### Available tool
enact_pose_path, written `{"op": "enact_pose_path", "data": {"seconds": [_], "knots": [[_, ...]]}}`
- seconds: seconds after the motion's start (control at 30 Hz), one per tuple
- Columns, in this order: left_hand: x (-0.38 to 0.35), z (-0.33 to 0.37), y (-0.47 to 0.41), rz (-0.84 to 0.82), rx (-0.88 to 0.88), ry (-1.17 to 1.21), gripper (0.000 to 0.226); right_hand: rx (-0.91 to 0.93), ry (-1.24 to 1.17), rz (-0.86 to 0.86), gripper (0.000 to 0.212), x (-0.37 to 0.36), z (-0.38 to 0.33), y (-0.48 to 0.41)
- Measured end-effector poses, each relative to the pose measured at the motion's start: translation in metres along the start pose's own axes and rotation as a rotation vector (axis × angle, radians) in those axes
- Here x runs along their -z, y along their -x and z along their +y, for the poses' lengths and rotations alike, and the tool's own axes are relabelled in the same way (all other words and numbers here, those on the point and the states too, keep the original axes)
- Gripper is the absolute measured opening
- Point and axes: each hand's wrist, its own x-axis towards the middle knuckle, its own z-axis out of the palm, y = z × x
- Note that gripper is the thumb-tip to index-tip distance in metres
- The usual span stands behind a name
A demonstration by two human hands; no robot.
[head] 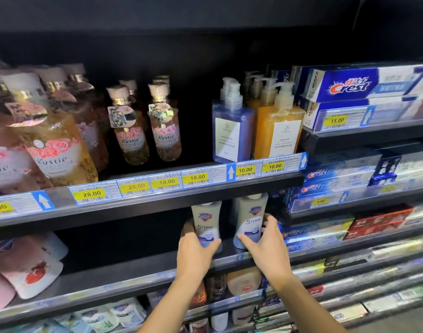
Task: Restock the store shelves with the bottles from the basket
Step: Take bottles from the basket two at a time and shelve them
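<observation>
Two white Safeguard bottles with blue labels stand upright side by side on the middle shelf (133, 267). My left hand (193, 251) grips the left bottle (206, 219) around its lower part. My right hand (268, 246) grips the right bottle (250, 215), thumb on its front and fingers round its right side. The basket is out of view.
To the left of the two bottles the middle shelf is dark, with pink and white bottles (28, 265) at its far left. The upper shelf holds Kustie bottles (61, 150), a purple pump bottle (231, 131) and an orange one (279, 128). Crest toothpaste boxes (361, 85) fill the right shelves.
</observation>
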Motion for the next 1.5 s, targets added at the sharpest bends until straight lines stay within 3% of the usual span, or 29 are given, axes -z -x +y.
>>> {"op": "enact_pose_path", "data": {"seconds": [0.13,0.3,0.53,1.0,1.2,1.4,1.5], "knots": [[-0.001,-0.007,-0.010,-0.116,0.060,-0.130,0.044,0.038,0.063,0.016,0.071,-0.001,0.002,0.002],[-0.014,-0.001,-0.027,-0.106,0.056,-0.166,0.058,0.046,0.081,0.018,0.072,0.000,0.002,0.002],[-0.027,0.016,-0.045,-0.080,0.022,0.003,0.062,0.051,0.104,0.025,0.073,0.001,0.004,0.001],[-0.041,0.012,-0.048,-0.054,0.062,-0.016,0.076,0.068,0.136,0.013,0.078,0.005,0.003,0.003],[-0.027,0.007,-0.038,-0.083,0.024,-0.228,0.076,0.117,0.230,-0.045,0.081,0.014,0.002,0.004],[0.001,0.004,-0.004,-0.178,-0.069,-0.680,0.070,0.184,0.498,-0.100,0.086,0.026,0.001,0.015],[0.013,-0.002,0.018,-0.161,-0.166,-0.735,0.075,0.226,0.631,-0.104,0.086,0.032,-0.001,0.026]]}}
